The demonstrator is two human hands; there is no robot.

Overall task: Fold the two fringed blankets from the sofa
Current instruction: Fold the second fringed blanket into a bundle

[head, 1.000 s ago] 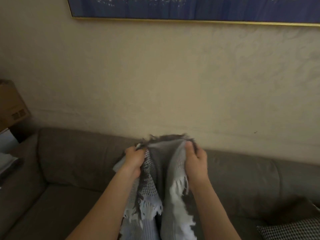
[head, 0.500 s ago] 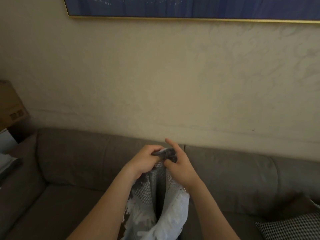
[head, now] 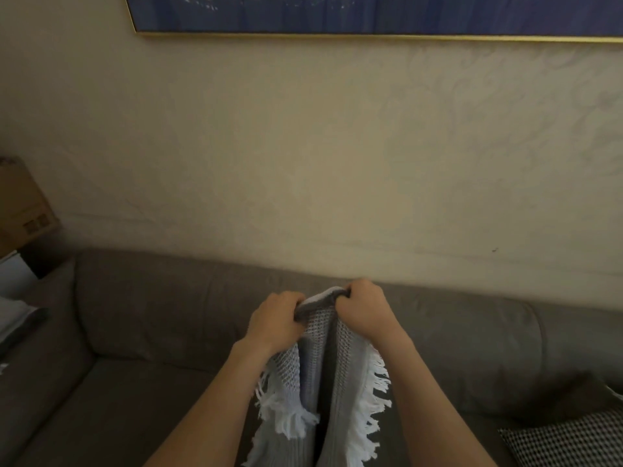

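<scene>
A grey woven blanket [head: 340,375] with white fringe hangs doubled in front of me, above the grey sofa [head: 151,315]. My left hand [head: 274,318] and my right hand [head: 364,310] each grip its folded top edge, fists closed and a short stretch of dark edge taut between them. White fringe falls down both sides below my wrists. The blanket's lower part runs out of the frame's bottom. A second blanket is not in view.
A black-and-white checked cushion [head: 569,439] lies on the sofa seat at the lower right. A cardboard box [head: 23,210] and pale items stand beyond the sofa's left arm. A gold-framed blue picture [head: 371,15] hangs on the beige wall.
My hands came together at the blanket's top edge, then parted slightly. Both now hold the doubled edge taut between closed fists.
</scene>
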